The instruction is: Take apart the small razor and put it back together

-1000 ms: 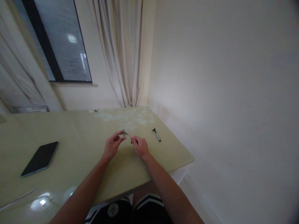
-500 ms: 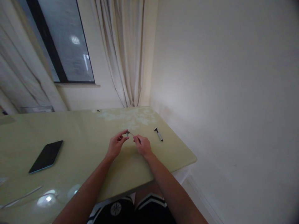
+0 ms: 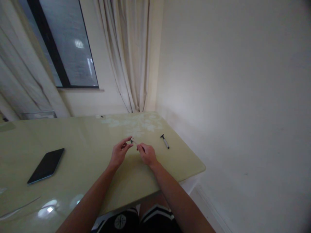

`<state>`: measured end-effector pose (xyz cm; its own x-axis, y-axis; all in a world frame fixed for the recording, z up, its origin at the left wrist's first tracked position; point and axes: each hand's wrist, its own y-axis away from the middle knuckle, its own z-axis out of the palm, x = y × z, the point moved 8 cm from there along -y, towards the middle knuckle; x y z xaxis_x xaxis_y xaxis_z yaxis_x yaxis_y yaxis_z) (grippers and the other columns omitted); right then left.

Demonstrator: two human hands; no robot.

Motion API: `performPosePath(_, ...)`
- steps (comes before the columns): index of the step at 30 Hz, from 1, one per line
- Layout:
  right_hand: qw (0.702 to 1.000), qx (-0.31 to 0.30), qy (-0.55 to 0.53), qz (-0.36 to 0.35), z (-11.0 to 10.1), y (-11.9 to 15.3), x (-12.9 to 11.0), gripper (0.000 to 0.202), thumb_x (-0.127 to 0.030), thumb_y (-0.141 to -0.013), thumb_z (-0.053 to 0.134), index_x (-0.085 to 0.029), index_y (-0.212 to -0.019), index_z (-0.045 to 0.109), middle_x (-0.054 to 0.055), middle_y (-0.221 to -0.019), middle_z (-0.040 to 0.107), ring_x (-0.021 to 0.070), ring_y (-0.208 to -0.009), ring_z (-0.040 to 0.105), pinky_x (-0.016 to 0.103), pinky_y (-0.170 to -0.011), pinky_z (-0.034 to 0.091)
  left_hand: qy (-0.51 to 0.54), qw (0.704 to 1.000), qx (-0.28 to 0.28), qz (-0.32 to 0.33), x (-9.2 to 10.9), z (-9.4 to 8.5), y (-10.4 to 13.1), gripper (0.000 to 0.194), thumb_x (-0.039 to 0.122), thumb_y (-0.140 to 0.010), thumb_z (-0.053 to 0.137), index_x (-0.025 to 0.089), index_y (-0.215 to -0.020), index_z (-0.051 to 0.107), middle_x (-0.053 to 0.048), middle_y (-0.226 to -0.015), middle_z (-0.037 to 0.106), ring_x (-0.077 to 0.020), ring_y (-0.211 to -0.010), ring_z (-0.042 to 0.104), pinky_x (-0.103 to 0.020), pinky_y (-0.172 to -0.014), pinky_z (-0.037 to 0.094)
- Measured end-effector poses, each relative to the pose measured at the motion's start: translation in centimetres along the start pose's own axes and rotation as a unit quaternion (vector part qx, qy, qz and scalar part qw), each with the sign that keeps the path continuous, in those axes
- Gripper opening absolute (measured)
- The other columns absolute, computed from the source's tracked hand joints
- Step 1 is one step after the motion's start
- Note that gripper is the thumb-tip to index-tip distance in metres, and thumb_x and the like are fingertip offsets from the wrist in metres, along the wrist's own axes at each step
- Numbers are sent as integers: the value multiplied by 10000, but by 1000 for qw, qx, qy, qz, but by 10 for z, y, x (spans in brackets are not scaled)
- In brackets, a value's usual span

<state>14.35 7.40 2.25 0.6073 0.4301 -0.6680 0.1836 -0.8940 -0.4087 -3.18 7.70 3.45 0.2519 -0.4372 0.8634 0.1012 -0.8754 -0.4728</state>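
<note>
I see 1 small tool (image 3: 132, 141) above the table (image 3: 82, 145): the left hand (image 3: 119, 152) pinches its head, the right hand (image 3: 147, 154) grips its handle. The handle's end is hidden; the head's details I cannot distinguish.

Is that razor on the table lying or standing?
Lying down: the razor stretches lengthwise along the tabletop, right of the person's right hand.
</note>
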Motion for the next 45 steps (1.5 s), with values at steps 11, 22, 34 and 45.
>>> performPosePath(11,999,13,43,24,1,0,3,467,-497,-1075,396,-220,-894,726,28,-766,719,162,-714,630,247,-626,325,-13,1000,-3,-9,-2,-1,2,566,498,-778,762,161,-1232,753,57,-615,491,-108,-535,405,-230,-522,357)
performPosePath(22,999,-10,33,20,3,0,-3,451,-506,-1071,423,-228,-922,745,32,-813,739,163,-749,642,240,-654,350,-10,1000,-1,-25,-9,-2,2,583,533,-752,772,142,-1184,768,54,-596,503,-109,-531,418,-233,-521,360)
performPosePath(34,1000,-6,4,20,5,2,-2,467,-525,-1063,438,-225,-914,763,39,-790,738,164,-734,637,243,-656,352,-15,999,-3,-29,-8,-3,2,629,579,-755,766,147,-1213,761,44,-602,530,-111,-538,407,-235,-519,355)
performPosePath(45,999,-3,36,28,2,2,-2,414,-483,-1055,478,-232,-888,762,31,-751,729,168,-691,623,256,-619,312,-5,999,-2,-32,-8,-4,2,619,549,-758,775,154,-1234,753,-27,-823,691,-102,-565,435,-240,-547,397)
